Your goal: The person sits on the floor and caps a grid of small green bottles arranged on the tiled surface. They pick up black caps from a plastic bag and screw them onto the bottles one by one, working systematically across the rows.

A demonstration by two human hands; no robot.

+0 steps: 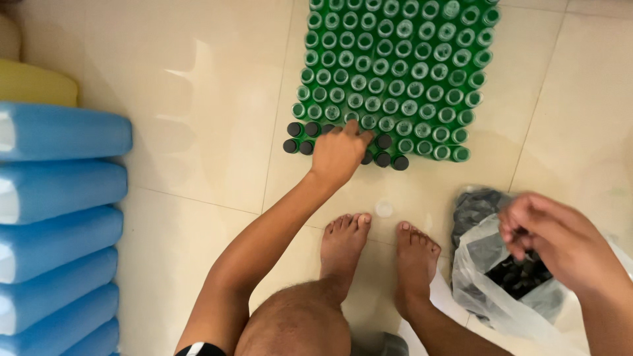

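Left hand (339, 153) fingers bent, pressing down on a black cap among the green bottles (395, 72), at the near edge of the block standing on the tiled floor (198, 99). Black-capped bottles (298, 137) flank it. Right hand (550, 240) fingers curled together over an open clear plastic bag (491, 290) of black caps (521, 273); what it pinches, cannot tell. Blue jerrycans (56, 217) stacked far left.
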